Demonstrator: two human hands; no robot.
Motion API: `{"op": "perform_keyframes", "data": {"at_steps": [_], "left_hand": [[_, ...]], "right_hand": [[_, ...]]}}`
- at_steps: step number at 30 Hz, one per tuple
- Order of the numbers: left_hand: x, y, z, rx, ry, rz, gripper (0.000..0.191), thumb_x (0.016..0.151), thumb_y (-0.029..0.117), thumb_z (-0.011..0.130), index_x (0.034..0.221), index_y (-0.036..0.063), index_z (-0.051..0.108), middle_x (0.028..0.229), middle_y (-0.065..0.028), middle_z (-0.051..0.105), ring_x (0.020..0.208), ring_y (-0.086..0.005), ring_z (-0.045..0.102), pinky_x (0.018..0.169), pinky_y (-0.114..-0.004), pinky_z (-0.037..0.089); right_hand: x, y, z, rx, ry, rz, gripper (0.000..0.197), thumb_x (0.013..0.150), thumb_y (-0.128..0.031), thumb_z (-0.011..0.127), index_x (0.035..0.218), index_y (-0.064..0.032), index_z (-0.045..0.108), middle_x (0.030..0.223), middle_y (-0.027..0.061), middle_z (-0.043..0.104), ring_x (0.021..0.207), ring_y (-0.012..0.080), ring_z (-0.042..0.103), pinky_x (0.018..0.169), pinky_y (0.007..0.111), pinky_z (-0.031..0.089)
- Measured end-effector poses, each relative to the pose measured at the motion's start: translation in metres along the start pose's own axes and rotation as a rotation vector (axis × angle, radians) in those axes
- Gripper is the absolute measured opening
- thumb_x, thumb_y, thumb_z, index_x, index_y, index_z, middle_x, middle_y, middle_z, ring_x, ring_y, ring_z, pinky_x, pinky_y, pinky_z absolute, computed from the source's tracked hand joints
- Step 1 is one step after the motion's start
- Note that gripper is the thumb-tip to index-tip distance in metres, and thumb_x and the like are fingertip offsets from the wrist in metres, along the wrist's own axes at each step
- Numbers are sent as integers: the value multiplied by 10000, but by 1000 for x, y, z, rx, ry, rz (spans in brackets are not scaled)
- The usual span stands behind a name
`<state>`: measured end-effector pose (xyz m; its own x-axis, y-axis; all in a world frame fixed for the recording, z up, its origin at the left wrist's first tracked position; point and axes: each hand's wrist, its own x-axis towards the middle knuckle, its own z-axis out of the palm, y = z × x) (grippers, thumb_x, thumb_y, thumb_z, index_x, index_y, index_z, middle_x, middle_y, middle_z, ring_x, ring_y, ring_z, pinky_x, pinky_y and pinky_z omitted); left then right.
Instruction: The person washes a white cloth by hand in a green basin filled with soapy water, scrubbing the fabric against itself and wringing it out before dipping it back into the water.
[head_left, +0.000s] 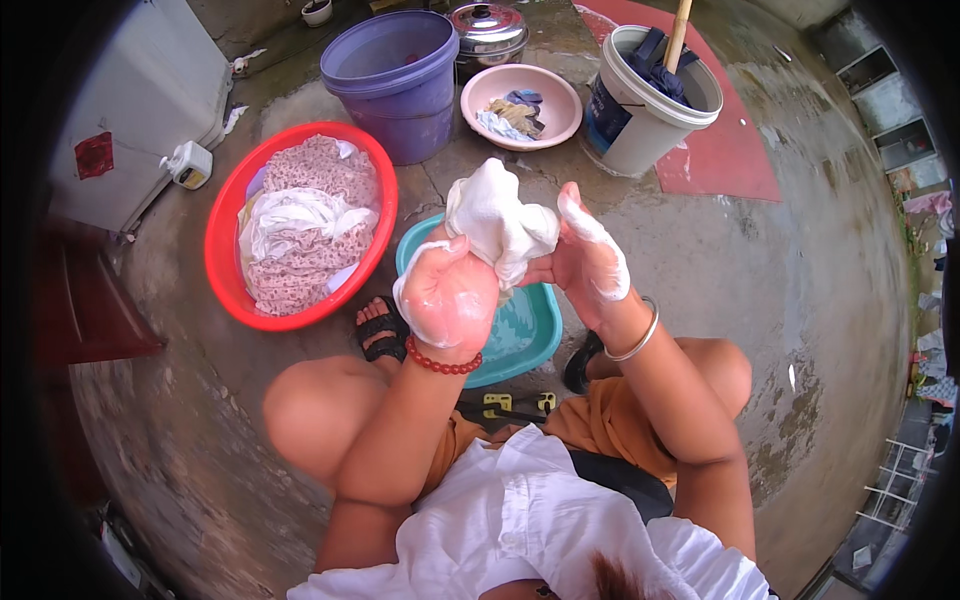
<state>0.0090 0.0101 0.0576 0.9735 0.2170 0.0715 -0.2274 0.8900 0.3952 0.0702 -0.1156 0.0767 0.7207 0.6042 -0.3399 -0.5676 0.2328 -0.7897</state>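
A bunched white cloth (491, 214) is held up between both hands, above a teal plastic basin (525, 330) with sudsy water in it. My left hand (454, 296) wears a red bead bracelet and carries white foam; it grips the cloth from below on the left side of the picture. My right hand (589, 259), with a silver bangle at the wrist and foam along the thumb, touches the cloth's right side with its fingers; the thumb stands apart. The fingertips of both hands are partly hidden by the cloth.
A red basin (217, 247) of patterned and white laundry stands at left. Behind are a purple bucket (397, 112), a pink basin (559, 120) with small cloths, a lidded metal pot (487, 34) and a white bucket (637, 142) holding dark cloth and a wooden stick. The concrete floor looks wet.
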Motion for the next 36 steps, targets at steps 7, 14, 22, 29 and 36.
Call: {"op": "perform_keyframes", "data": {"at_steps": [7, 14, 22, 29, 36], "left_hand": [[-9, -17, -8, 388, 68, 147, 320, 830, 114, 459, 1069, -94, 501, 1147, -140, 505, 1060, -247, 483, 901, -342, 361], [3, -34, -49, 76, 252, -429, 414, 891, 341, 414, 1131, 8, 468, 1108, -115, 536, 1006, -226, 526, 888, -349, 403], [-4, -36, -17, 9, 330, -311, 343, 912, 294, 389, 1097, 31, 509, 1088, -81, 562, 1003, -190, 539, 861, -338, 423], [4, -22, -26, 27, 354, 33, 423, 914, 336, 369, 1126, -13, 482, 1085, -99, 562, 1002, -218, 541, 878, -354, 415], [11, -23, -42, 257, 310, -63, 407, 893, 330, 449, 1128, 0, 489, 1084, -68, 545, 1034, -154, 498, 895, -290, 369]], "right_hand": [[15, -5, -22, 118, 63, -224, 193, 791, -128, 588, 899, 30, 607, 826, 59, 615, 722, 115, 577, 658, 232, 454], [0, 33, 7, -766, 124, -592, 191, 823, -186, 552, 728, -20, 560, 644, 71, 552, 558, 123, 475, 535, 237, 386], [33, 31, -29, -1116, 494, -739, 326, 827, -250, 534, 616, -2, 544, 540, 143, 519, 469, 275, 493, 458, 340, 389], [31, 25, -26, -308, 328, -530, 326, 862, -283, 543, 718, 6, 588, 613, -32, 505, 571, 39, 419, 501, 205, 351], [58, 52, -56, -330, 221, -34, 385, 841, -412, 527, 776, -38, 592, 700, -10, 547, 598, 60, 467, 527, 201, 368]]}}
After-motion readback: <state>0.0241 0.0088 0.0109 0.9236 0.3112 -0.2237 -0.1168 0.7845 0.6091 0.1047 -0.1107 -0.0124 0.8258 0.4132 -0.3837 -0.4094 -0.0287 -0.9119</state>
